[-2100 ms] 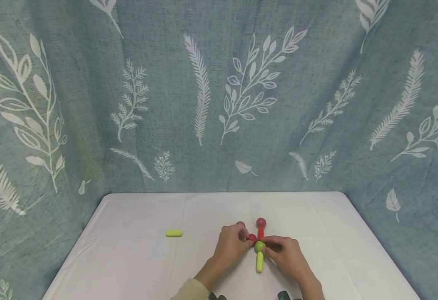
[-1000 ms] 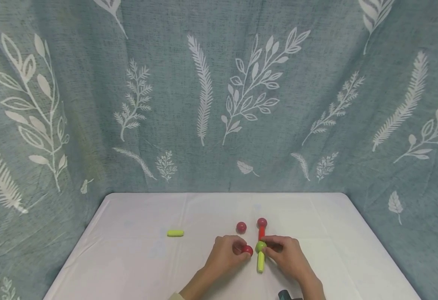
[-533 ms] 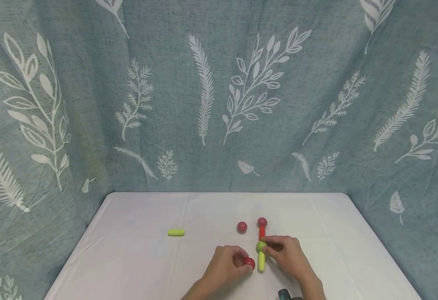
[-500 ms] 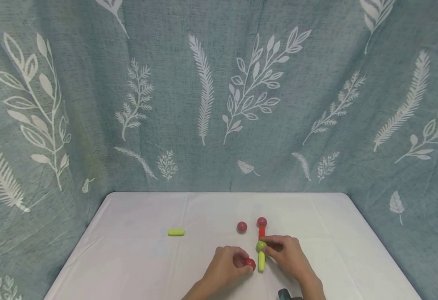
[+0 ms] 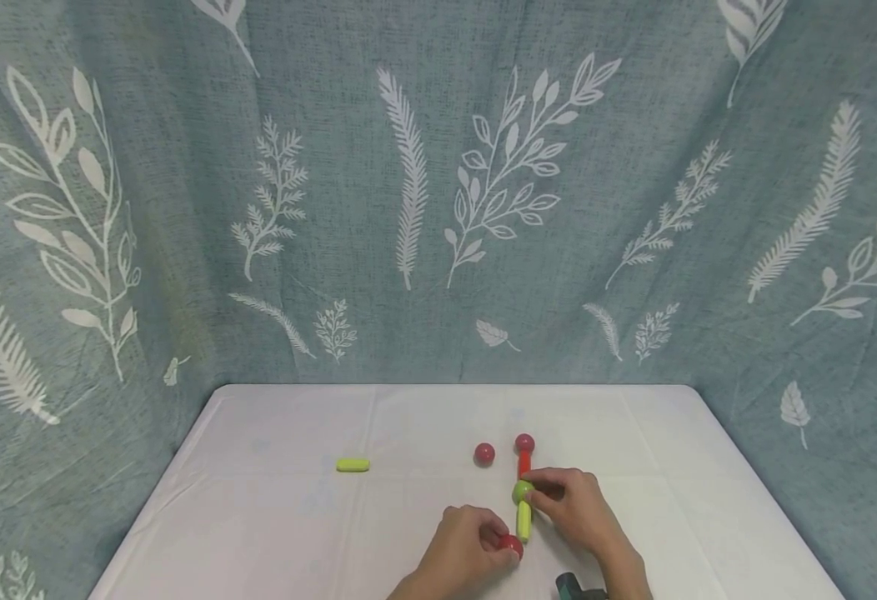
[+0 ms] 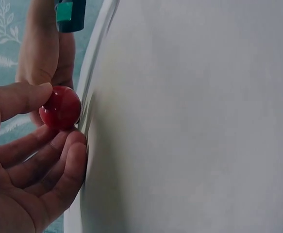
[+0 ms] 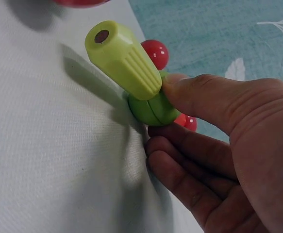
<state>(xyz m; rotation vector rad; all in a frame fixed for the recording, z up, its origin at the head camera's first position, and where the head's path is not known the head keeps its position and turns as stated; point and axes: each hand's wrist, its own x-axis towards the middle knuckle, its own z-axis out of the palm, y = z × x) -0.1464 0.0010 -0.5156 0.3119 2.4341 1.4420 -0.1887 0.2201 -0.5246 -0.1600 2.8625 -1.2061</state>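
Left hand [image 5: 467, 548] pinches a red ball [image 6: 61, 108], right hand [image 5: 575, 510] a green ball [image 7: 151, 109]; I fear a crooked push twisting the stick [image 7: 124, 60] between them

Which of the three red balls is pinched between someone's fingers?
The nearest red ball, in the left hand. Of the others, the loose ball lies apart on the table, and the far ball adjoins the red stick.

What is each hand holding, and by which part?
Left hand: red ball, pinched at opposite sides. Right hand: ball-and-stick piece, gripped by its green ball.
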